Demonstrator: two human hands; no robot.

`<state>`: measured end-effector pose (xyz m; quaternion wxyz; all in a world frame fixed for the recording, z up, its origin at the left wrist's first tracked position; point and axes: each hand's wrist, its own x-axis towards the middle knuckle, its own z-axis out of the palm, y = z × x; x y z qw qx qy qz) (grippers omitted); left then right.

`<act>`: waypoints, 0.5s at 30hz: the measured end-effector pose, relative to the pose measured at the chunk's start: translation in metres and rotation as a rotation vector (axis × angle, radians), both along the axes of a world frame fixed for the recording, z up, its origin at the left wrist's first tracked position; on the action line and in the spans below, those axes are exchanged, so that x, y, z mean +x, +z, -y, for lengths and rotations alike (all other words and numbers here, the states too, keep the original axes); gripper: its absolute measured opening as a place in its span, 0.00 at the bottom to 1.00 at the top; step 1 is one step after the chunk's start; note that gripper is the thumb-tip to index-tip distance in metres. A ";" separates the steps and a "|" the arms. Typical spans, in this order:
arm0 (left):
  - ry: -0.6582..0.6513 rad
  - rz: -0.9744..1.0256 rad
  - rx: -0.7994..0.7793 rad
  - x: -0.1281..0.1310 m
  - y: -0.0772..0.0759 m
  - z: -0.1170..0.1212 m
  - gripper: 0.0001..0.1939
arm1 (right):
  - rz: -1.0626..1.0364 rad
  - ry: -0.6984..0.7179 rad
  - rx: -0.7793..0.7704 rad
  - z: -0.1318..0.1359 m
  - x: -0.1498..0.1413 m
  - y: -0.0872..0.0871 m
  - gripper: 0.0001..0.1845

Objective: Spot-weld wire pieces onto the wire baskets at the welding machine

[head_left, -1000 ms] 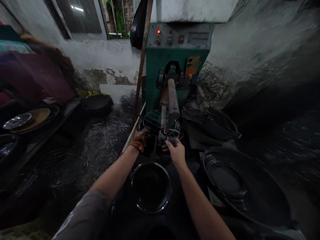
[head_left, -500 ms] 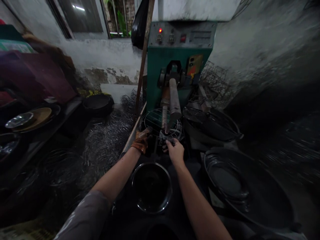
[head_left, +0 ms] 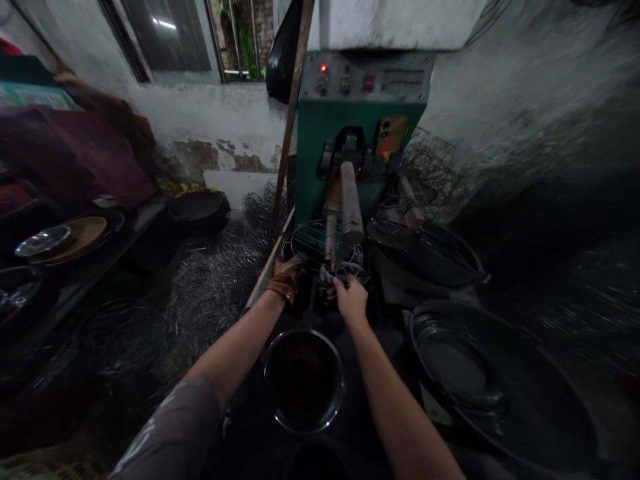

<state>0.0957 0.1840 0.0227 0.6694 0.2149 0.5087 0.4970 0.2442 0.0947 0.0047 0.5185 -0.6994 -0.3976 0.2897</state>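
My left hand (head_left: 286,279), in a brown work glove, rests on the left rim of a round wire rack (head_left: 311,238) lying under the arms of a green machine (head_left: 357,127). My bare right hand (head_left: 351,298) pinches the rack's near edge just below the tip of the machine's long metal arm (head_left: 350,203). A second, thinner rod (head_left: 330,230) hangs beside that arm over the rack. A shiny steel bowl (head_left: 303,380) sits between my forearms, close to me.
Heaps of wire rings (head_left: 215,280) lie on the left. Large dark pans (head_left: 480,373) stand at the right, another pan (head_left: 430,247) behind them. A bench (head_left: 75,260) on the left carries plates (head_left: 75,235). A wooden pole (head_left: 290,113) leans by the machine.
Both hands have moved slightly forward toward the machine while still on the wire rack. The view has shifted a little downward.
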 end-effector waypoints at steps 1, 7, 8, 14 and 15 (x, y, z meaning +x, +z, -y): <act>0.002 0.007 0.017 -0.001 0.000 0.000 0.32 | 0.001 0.005 -0.001 0.000 0.000 0.000 0.13; -0.031 0.059 0.071 0.001 0.000 0.000 0.27 | -0.018 -0.007 0.026 -0.002 -0.003 -0.003 0.14; -0.036 0.063 0.063 0.002 0.000 0.000 0.27 | -0.036 -0.012 0.024 -0.002 -0.003 -0.003 0.14; -0.001 0.034 0.079 -0.006 0.000 -0.006 0.33 | 0.214 0.046 0.034 0.015 -0.004 0.010 0.15; 0.006 0.020 0.092 -0.012 0.001 -0.009 0.33 | 0.336 0.095 0.054 0.025 -0.009 0.011 0.15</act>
